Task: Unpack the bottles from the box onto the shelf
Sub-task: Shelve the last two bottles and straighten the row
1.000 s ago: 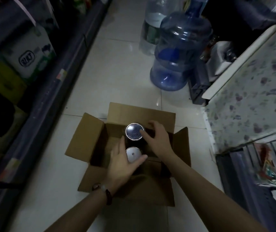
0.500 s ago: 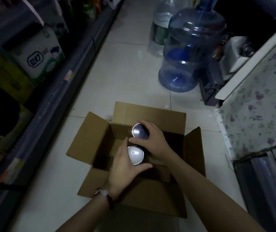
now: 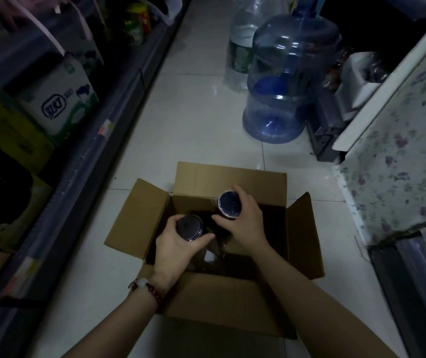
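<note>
An open cardboard box (image 3: pixel 228 177) sits on the tiled floor below me, its flaps spread out. My left hand (image 3: pixel 174 250) grips a dark bottle with a round dark cap (image 3: pixel 190 227) at the box's left side. My right hand (image 3: pixel 242 223) wraps around a second bottle with a round dark cap (image 3: pixel 229 203) near the box's far wall. Both bottles stand upright with their caps at about the height of the box rim. Their bodies are hidden by my hands and the dark inside of the box. The shelf (image 3: pixel 82 161) runs along the left.
The left shelf holds a white carton (image 3: pixel 59 104) and yellow boxes (image 3: pixel 7 130). A big blue water jug (image 3: pixel 286 81) and a clear bottle (image 3: pixel 240 45) stand on the floor ahead. A patterned counter (image 3: pixel 400 140) and a dark rack (image 3: pixel 418 267) close in on the right.
Both hands have closed around the two bottles and drawn them apart, the left one toward the left and the right one toward the far right. The caps sit higher than before.
</note>
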Action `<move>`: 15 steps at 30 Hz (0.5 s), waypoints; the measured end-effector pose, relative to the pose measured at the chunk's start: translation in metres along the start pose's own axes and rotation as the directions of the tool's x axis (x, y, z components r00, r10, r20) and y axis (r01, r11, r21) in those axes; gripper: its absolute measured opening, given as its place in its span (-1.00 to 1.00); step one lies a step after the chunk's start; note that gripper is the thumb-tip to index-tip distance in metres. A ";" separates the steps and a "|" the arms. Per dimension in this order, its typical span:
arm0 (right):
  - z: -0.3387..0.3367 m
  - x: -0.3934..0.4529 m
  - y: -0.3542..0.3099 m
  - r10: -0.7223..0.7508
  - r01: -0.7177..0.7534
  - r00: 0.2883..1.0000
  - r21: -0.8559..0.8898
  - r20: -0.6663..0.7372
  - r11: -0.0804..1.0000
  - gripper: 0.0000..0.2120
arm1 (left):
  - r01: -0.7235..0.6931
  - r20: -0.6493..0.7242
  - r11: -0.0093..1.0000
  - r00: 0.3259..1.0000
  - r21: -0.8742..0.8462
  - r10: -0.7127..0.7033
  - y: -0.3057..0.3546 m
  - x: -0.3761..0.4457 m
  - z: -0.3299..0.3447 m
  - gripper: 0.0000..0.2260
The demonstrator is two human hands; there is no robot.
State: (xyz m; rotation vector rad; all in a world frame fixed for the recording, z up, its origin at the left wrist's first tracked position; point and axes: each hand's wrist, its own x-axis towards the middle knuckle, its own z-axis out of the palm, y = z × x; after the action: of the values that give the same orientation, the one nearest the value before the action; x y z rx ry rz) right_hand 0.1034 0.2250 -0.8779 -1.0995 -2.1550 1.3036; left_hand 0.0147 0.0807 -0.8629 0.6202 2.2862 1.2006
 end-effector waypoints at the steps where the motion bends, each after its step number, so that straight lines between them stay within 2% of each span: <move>1: 0.000 0.001 -0.001 0.022 -0.021 1.000 0.027 -0.014 0.999 -0.15 | 0.001 -0.010 1.000 1.000 0.003 -0.001 0.001 0.002 -0.001 -0.38; 4: -0.006 0.001 -0.009 0.107 -0.101 0.993 0.103 -0.047 0.989 -0.13 | 0.002 -0.034 1.000 0.999 0.005 -0.002 0.011 0.009 -0.006 -0.41; 9: -0.039 -0.010 -0.038 0.129 -0.121 0.986 0.076 -0.109 0.990 -0.30 | -0.086 -0.007 0.996 0.996 0.019 0.086 0.053 0.014 -0.022 -0.46; 15: -0.107 -0.037 -0.130 0.128 -0.122 0.966 0.040 -0.226 0.992 -0.39 | -0.124 0.004 0.992 0.992 0.024 0.124 0.150 -0.010 -0.055 -0.52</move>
State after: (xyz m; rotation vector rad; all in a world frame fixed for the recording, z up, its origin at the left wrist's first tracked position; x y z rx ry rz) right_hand 0.1424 0.2217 -0.7100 -1.3241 -1.9236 1.1881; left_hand 0.0140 0.1171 -0.7074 0.7823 2.2916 1.2294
